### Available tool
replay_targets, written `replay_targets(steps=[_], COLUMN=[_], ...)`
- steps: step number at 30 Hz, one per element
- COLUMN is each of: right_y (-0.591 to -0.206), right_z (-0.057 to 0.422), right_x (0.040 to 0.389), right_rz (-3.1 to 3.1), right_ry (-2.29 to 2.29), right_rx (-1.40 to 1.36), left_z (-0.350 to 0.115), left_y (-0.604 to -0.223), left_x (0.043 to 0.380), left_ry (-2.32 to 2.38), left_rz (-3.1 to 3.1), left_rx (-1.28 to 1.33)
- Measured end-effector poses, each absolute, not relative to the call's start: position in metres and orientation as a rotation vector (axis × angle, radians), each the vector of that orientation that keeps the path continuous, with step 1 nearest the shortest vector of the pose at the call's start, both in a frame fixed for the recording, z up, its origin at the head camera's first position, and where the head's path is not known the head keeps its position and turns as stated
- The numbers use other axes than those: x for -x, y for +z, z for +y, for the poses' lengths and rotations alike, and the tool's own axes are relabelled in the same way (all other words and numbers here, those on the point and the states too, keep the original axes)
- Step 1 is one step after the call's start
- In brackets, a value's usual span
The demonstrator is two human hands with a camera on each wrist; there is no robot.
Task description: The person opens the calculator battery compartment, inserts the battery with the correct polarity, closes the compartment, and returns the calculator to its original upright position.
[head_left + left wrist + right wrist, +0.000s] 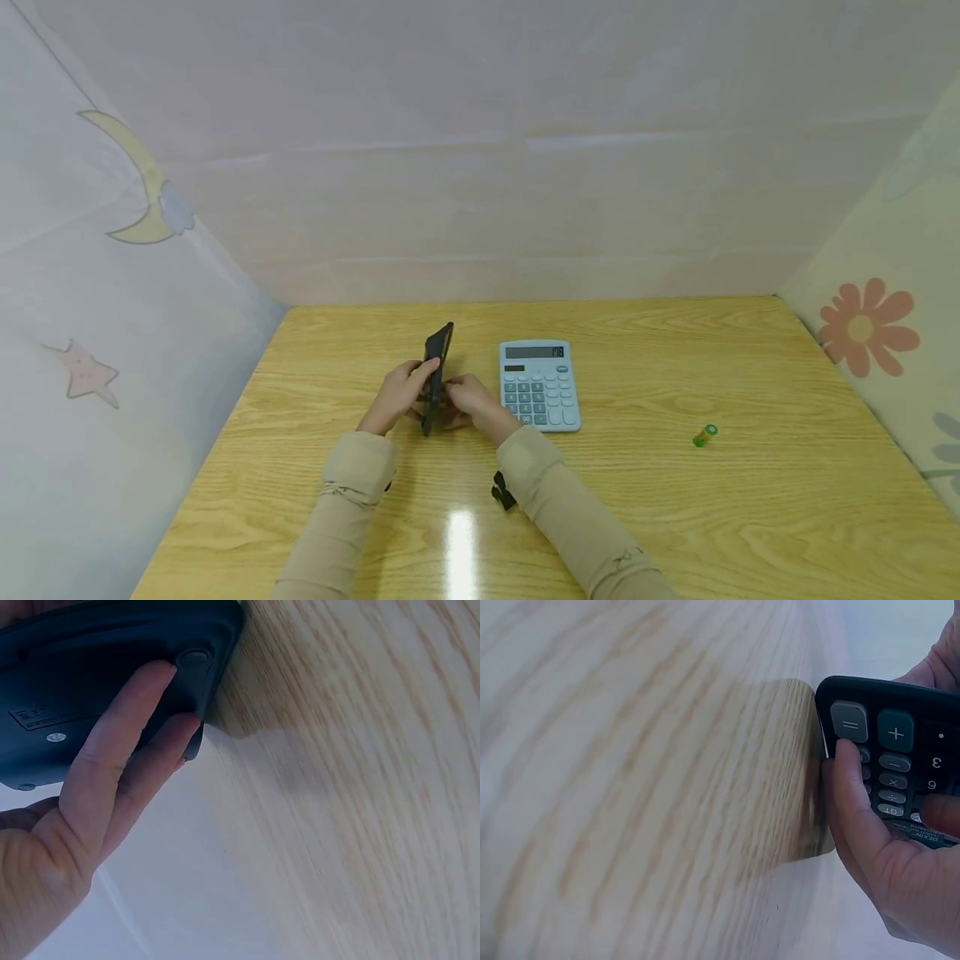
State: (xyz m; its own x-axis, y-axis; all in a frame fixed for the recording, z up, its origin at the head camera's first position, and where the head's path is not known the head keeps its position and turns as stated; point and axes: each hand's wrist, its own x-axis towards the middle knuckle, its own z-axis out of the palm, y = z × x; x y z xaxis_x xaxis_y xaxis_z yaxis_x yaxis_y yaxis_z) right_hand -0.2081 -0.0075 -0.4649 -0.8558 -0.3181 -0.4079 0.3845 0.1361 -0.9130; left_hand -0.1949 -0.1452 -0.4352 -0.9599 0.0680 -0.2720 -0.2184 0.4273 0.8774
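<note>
A black calculator (435, 379) stands tilted up on edge between both hands. The left hand (401, 396) grips it, thumb over the edge and fingers spread along its back; in the left wrist view the dark back (82, 697) shows a label and round feet. On the key side is the right hand (472, 398), whose thumb and fingers hold the calculator near its keys (896, 761) in the right wrist view. One fingertip lies just below the equals key. Close to the right hand, a light blue calculator (536, 387) lies face up, digits on its display.
The wooden table (645, 517) carries a small green and yellow battery (705, 435) on the right. Fabric walls (480, 208) with printed shapes enclose the back and sides. A black strap piece (504, 492) shows by the right sleeve.
</note>
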Motion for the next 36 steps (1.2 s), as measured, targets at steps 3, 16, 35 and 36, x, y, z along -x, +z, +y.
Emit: replay_targets(steps=[3,16,35,36], right_y=[-0.466,-0.465,-0.463,-0.462], right_z=[-0.009,-0.01,0.002,0.002], right_x=[0.209,0.209,0.205,0.205], right_rz=[1.882,1.874,1.919,1.922], right_ry=[-1.78,-1.799,-1.775,-1.772], right_rx=[-0.051,-0.03,-0.044,-0.042], left_z=[-0.146,-0.147,-0.14,-0.14], left_y=[-0.435,-0.436,-0.411,-0.411], left_x=[0.196,0.196,0.182,0.182], left_ry=[1.573,1.679,1.776,1.779], left_rz=[2.383,2.284,2.109,2.105], left_rx=[0.124,0.161,0.092,0.092])
